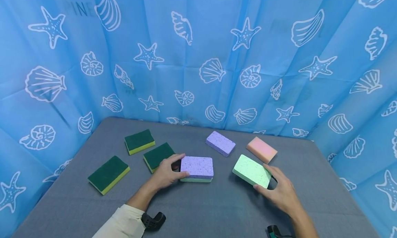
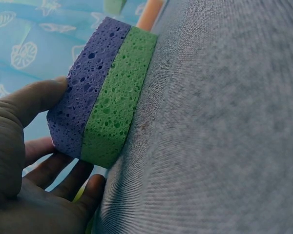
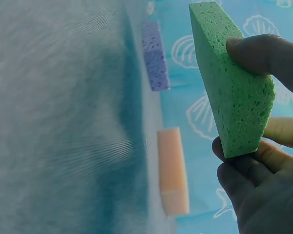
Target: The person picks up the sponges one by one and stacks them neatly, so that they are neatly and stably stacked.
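Note:
In the head view my left hand (image 1: 167, 172) grips the left end of a purple sponge (image 1: 198, 165), which lies squarely on a green sponge (image 1: 196, 179). The left wrist view shows my thumb on the purple sponge (image 2: 90, 80) and fingers around its near end; the green sponge (image 2: 119, 97) rests on the cloth. My right hand (image 1: 280, 193) pinches a light green sponge (image 1: 252, 171) by its right end. Seen from the right wrist, this green sponge (image 3: 234, 92) is tilted and held clear of the table, thumb on one face and fingers beneath.
Green-and-yellow scouring sponges (image 1: 108, 174) lie on the left of the grey table (image 1: 217, 214). Farther back are another purple sponge (image 1: 220, 143) and a pink-orange sponge (image 1: 262, 149). A blue shell-print curtain (image 1: 198, 59) encloses the back and sides.

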Tool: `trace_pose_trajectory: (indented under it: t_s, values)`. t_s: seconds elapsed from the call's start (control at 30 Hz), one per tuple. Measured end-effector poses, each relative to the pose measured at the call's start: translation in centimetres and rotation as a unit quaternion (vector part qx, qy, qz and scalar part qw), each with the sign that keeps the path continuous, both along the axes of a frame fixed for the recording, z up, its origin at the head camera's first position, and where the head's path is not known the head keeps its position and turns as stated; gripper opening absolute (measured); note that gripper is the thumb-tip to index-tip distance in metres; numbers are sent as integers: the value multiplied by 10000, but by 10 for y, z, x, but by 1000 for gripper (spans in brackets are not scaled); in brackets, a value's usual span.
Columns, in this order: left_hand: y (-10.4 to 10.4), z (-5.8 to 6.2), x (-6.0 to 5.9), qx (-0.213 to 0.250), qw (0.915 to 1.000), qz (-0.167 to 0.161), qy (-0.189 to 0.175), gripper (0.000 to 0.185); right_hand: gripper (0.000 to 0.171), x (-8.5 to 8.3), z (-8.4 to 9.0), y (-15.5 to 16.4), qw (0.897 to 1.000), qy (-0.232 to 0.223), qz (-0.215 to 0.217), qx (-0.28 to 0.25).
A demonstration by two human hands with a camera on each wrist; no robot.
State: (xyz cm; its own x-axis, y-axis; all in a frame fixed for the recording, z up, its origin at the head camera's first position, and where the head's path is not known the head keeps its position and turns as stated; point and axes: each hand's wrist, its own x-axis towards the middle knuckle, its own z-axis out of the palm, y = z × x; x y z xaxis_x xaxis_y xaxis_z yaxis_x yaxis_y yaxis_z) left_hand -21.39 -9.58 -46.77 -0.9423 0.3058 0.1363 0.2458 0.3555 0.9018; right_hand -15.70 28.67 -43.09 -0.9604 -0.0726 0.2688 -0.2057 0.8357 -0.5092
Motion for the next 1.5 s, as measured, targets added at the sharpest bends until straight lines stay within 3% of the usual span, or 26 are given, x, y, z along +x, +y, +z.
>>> trace_pose_trajectory:
  t_s: [0.97,1.5]
  values:
    - [0,1,2,15,10000,0,40,70,82,13,37,-16,9962,677,518,-191]
    - [1,-2,1,37,10000,-2,70,70,84,-3,49,-40,9849,1061,1332,-309]
